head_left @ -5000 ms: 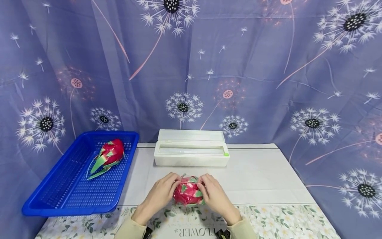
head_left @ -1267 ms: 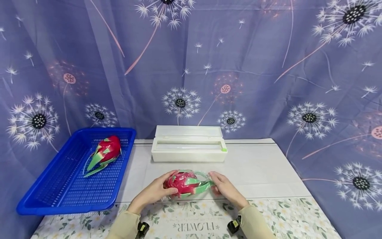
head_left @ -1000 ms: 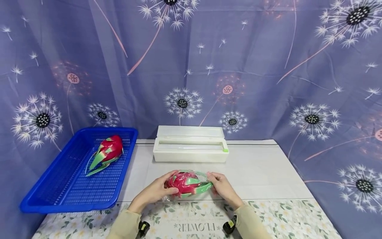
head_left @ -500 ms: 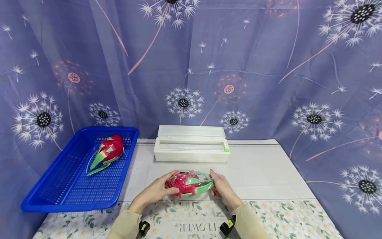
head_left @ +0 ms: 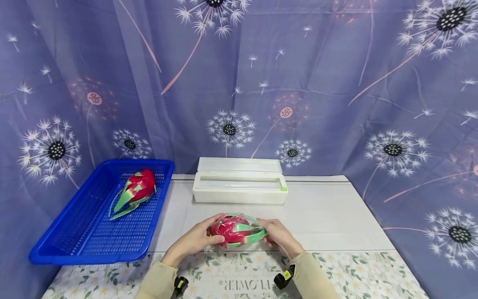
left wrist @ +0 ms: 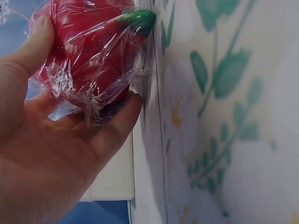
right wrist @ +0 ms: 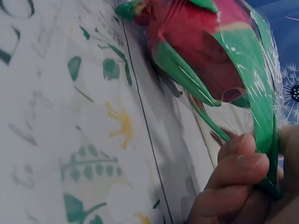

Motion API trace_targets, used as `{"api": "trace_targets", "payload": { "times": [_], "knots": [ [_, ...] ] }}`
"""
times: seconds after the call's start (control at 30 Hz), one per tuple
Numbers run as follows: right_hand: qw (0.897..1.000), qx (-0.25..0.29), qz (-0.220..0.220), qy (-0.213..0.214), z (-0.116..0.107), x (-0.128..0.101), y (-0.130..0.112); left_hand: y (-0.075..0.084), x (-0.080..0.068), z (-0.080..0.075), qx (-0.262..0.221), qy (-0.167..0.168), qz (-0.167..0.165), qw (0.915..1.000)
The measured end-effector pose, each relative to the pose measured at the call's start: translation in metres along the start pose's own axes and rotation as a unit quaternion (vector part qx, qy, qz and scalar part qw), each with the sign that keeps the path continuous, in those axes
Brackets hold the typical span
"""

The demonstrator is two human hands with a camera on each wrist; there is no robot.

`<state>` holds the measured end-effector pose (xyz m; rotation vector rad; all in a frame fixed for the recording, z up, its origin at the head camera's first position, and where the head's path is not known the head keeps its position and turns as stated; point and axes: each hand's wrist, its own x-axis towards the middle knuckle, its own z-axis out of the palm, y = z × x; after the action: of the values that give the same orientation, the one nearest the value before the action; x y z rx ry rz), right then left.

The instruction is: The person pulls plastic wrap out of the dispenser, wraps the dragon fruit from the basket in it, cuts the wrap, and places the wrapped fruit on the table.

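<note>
At lower centre, the right hand [head_left: 278,237] has closed in on the film-wrapped dragon fruit [head_left: 235,230], pinching its green tips while the left hand [head_left: 194,241] cups the red end, tightening the wrap.

On the table [head_left: 328,216], a wrapped fruit [head_left: 236,231] lies at 6 o'clock, between the left hand [head_left: 197,240] and right hand [head_left: 278,236]. A box [head_left: 239,187] sits behind it at 12 o'clock. A basket [head_left: 86,236] at 9 o'clock holds another fruit [head_left: 135,192].

left hand [head_left: 196,240]: cupping inward, thumb on top, fingers curled underneath
right hand [head_left: 278,236]: facing the left, fingertips [right wrist: 243,163] pinching
forearms: angling inward
</note>
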<state>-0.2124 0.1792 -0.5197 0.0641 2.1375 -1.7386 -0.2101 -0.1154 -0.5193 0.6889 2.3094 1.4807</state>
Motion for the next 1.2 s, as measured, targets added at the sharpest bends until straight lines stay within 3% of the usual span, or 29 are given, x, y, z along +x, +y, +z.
{"api": "trace_targets", "payload": {
  "times": [0.1,0.2,0.27,0.37,0.47,0.63,0.73,0.8,0.97,1.1,1.2],
  "knots": [
    [1.000,-0.006,-0.005,0.007,0.002,-0.001,0.001,0.000,0.000,0.000,0.003,0.000,0.000,1.0000],
    [0.994,-0.093,-0.037,0.041,0.003,-0.002,0.001,0.000,0.002,0.001,0.023,0.000,0.012,0.9997],
    [0.978,-0.182,-0.075,0.075,0.004,-0.004,0.000,0.001,0.004,0.004,0.044,0.001,0.017,0.9989],
    [0.940,-0.277,-0.150,0.133,0.009,-0.007,-0.007,0.005,0.005,0.007,0.072,0.005,0.017,0.9973],
    [0.923,-0.274,-0.229,0.144,0.018,-0.012,-0.019,0.007,0.006,0.009,0.075,0.011,0.002,0.9971],
    [0.913,-0.252,-0.314,0.066,0.034,-0.019,-0.037,0.007,0.005,0.007,0.027,0.004,-0.008,0.9996],
    [0.902,-0.297,-0.311,0.023,0.043,-0.019,-0.041,0.003,0.001,0.002,0.024,0.002,-0.008,0.9997],
    [0.893,-0.336,-0.298,0.009,0.048,-0.018,-0.040,-0.001,-0.003,-0.002,0.050,0.005,-0.011,0.9987],
    [0.874,-0.402,-0.274,0.013,0.053,-0.014,-0.034,-0.011,-0.004,-0.007,0.127,-0.001,-0.005,0.9918],
    [0.871,-0.410,-0.271,0.019,0.055,-0.008,-0.034,-0.017,0.001,-0.010,0.156,0.004,0.014,0.9877],
    [0.881,-0.389,-0.270,0.009,0.054,-0.002,-0.033,-0.017,0.001,-0.011,0.139,0.010,0.014,0.9902]
  ]
}}
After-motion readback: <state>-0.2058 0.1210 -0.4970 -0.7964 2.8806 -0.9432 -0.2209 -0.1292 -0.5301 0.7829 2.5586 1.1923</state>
